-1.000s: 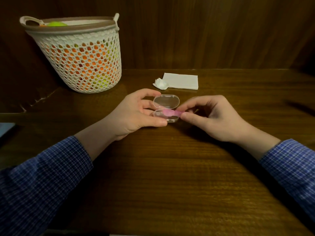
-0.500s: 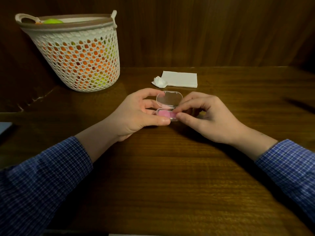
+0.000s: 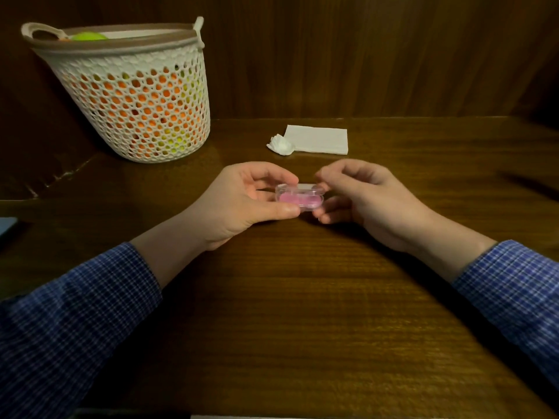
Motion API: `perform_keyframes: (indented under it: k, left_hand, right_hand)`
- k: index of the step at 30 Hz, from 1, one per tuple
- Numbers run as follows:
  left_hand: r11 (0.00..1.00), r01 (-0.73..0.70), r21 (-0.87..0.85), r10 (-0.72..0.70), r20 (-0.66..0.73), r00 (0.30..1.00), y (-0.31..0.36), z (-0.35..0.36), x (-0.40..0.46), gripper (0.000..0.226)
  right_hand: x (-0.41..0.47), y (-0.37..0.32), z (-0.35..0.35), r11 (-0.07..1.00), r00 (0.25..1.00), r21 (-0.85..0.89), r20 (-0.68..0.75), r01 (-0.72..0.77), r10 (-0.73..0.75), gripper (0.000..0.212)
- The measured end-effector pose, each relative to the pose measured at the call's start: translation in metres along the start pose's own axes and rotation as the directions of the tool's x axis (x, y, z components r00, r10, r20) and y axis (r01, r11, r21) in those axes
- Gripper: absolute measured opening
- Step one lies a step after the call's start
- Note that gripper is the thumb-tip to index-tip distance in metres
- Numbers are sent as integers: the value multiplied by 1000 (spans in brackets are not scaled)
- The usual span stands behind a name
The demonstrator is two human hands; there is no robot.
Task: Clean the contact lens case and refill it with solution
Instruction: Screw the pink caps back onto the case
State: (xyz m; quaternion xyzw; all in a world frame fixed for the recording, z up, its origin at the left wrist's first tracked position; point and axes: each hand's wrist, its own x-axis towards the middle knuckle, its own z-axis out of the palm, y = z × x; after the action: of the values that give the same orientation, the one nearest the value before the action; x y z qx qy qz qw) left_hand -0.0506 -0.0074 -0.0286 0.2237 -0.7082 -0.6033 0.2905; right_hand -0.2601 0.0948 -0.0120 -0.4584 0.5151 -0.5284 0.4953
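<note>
Dim, warm light falls on a dark wooden worktop point(image 3: 302, 313) that runs to a dark wood-panelled wall point(image 3: 363, 55) at twelve o'clock, with deep shadow toward two o'clock.

No text, label, brand or number can be read anywhere.

1. On my feed, both arms wear long sleeves in a small blue-and-white check.
2. The left sleeve point(image 3: 69, 316) ends partway up the forearm, well short of the wrist.
3. The right sleeve point(image 3: 514, 285) ends likewise.
4. The left hand point(image 3: 242, 204) and right hand point(image 3: 372, 201) are bare; I see no rings, watch or gloves.
</note>
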Motion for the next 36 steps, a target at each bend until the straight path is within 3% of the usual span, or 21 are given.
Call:
perform_keyframes:
  k: [2,6,9,12,14,15,18,36]
  left_hand:
    - [999,-17,43,16,30,999,0,0,0,49]
    - [968,-54,243,45,44,998,5,0,-3,47]
    - [794,-175,583,186,43,982,8,3,-4,33]
    - [668,-178,723,191,65,979,11,3,-4,28]
    - [638,-189,746,181,93,979,12,1,-4,28]
    - [629,-192,754,173,106,979,13,1,-5,28]
    - [621,-161,767,129,102,986,14,0,-4,27]
    - [514,-83,854,89,44,995,12,-20,6,8]
  right_hand:
    - [-1,2,1,999,998,35,58,5,-7,14]
    - [1,7,-1,996,997,-50,-17,78,-79,9]
    - [2,10,-1,932,981,-322,-44,167,-191,8]
    - [1,14,3,684,936,-672,40,283,-349,7]
    - [0,13,6,515,908,-785,139,344,-395,16]
    - [0,12,6,479,906,-802,171,356,-388,23]
    - [0,11,6,444,914,-824,202,353,-352,35]
    - [31,21,21,270,865,-877,261,398,-429,30]
